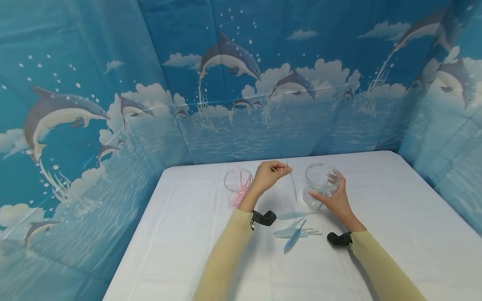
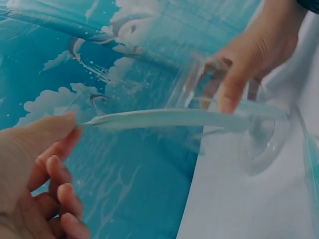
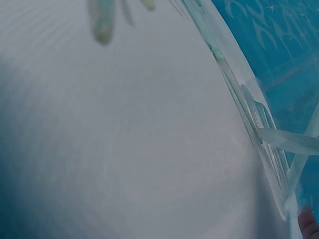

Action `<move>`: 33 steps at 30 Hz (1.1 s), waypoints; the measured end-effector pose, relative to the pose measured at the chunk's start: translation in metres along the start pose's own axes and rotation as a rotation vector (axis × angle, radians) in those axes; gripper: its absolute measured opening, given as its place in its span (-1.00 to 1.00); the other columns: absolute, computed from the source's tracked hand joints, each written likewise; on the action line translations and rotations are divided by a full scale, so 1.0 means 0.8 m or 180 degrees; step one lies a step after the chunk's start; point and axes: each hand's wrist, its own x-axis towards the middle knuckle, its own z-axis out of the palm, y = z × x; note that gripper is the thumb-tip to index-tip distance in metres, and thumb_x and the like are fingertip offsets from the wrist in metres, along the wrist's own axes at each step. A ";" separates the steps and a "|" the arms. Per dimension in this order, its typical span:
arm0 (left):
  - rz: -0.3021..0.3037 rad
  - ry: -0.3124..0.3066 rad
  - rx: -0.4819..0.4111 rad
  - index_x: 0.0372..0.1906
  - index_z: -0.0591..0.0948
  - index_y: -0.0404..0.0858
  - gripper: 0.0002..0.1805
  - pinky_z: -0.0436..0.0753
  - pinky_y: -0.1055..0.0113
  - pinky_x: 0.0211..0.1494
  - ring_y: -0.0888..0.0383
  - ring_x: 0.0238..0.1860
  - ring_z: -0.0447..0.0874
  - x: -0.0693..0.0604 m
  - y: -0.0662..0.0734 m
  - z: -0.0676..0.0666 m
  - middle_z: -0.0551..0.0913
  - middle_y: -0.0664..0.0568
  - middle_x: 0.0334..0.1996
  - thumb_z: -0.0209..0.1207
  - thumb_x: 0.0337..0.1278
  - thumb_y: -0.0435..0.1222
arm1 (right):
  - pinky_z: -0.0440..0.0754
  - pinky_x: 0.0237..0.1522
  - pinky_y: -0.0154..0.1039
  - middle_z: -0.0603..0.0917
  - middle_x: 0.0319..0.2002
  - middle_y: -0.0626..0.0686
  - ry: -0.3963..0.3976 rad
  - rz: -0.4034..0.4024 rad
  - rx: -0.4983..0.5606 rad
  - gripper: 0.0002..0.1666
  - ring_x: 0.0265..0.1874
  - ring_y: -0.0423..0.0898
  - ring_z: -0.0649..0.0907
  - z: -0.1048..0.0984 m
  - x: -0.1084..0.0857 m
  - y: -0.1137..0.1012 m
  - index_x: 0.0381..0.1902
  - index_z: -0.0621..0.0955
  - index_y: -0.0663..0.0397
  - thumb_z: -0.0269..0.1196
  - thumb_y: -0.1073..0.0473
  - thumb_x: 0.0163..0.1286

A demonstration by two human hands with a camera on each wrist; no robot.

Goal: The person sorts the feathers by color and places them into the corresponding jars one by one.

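My left hand [image 1: 270, 175] pinches the tip of a pale blue-green feather [image 2: 169, 118] between thumb and forefinger. In the head view the held feather [image 1: 293, 186] hangs down just left of a clear glass jar [image 1: 311, 197]. Around the jar's right side curl the fingers of my right hand [image 1: 336, 200], its thumb on the near side. The left wrist view shows the right hand [image 2: 254, 55] gripping the jar, with pale blue-green stems or feathers at it. Several blue feathers [image 1: 295, 237] lie on the table in front of the jar.
A second clear jar [image 1: 238, 181] with pink feathers [image 1: 238, 197] stands beyond my left forearm. The white-covered table [image 1: 395, 200] meets a blue dolphin-print curtain [image 1: 233, 138] at its back edge.
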 end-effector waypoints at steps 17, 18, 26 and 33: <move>0.0336 0.0657 -0.0491 -0.17 0.72 -0.25 -0.72 0.37 0.48 -0.49 0.29 -0.59 0.34 0.059 0.026 0.060 0.46 0.19 -0.61 0.24 0.18 -0.12 | 0.07 0.19 0.36 0.04 0.35 0.35 0.0027 -0.0024 0.0040 0.32 0.30 0.32 0.12 0.001 0.001 0.004 0.48 -0.22 -0.05 0.47 0.14 0.07; 0.0326 0.0579 -0.0393 -0.16 0.72 -0.24 -0.71 0.35 0.48 -0.52 0.29 -0.61 0.32 0.061 0.025 0.064 0.46 0.19 -0.61 0.24 0.19 -0.11 | 0.08 0.18 0.36 0.05 0.35 0.35 0.0027 -0.0035 0.0055 0.32 0.30 0.32 0.13 0.001 0.001 0.004 0.48 -0.21 -0.05 0.47 0.15 0.07; 0.0203 0.0183 0.0193 -0.01 0.69 -0.11 -0.68 0.31 0.48 -0.61 0.27 -0.67 0.28 0.049 -0.001 0.083 0.48 0.19 -0.56 0.21 0.21 -0.08 | 0.08 0.18 0.36 0.04 0.36 0.35 0.0009 -0.0060 0.0042 0.31 0.31 0.31 0.11 0.005 0.002 0.005 0.47 -0.21 -0.02 0.47 0.13 0.07; -0.0263 0.0553 0.0260 -0.18 0.71 -0.17 -0.73 0.42 0.46 -0.42 0.33 -0.50 0.43 0.010 -0.056 0.102 0.55 0.21 -0.46 0.17 0.24 -0.07 | 0.08 0.20 0.35 0.06 0.36 0.35 0.0062 -0.0067 -0.0047 0.31 0.31 0.30 0.12 0.002 -0.001 0.005 0.48 -0.19 -0.03 0.48 0.13 0.06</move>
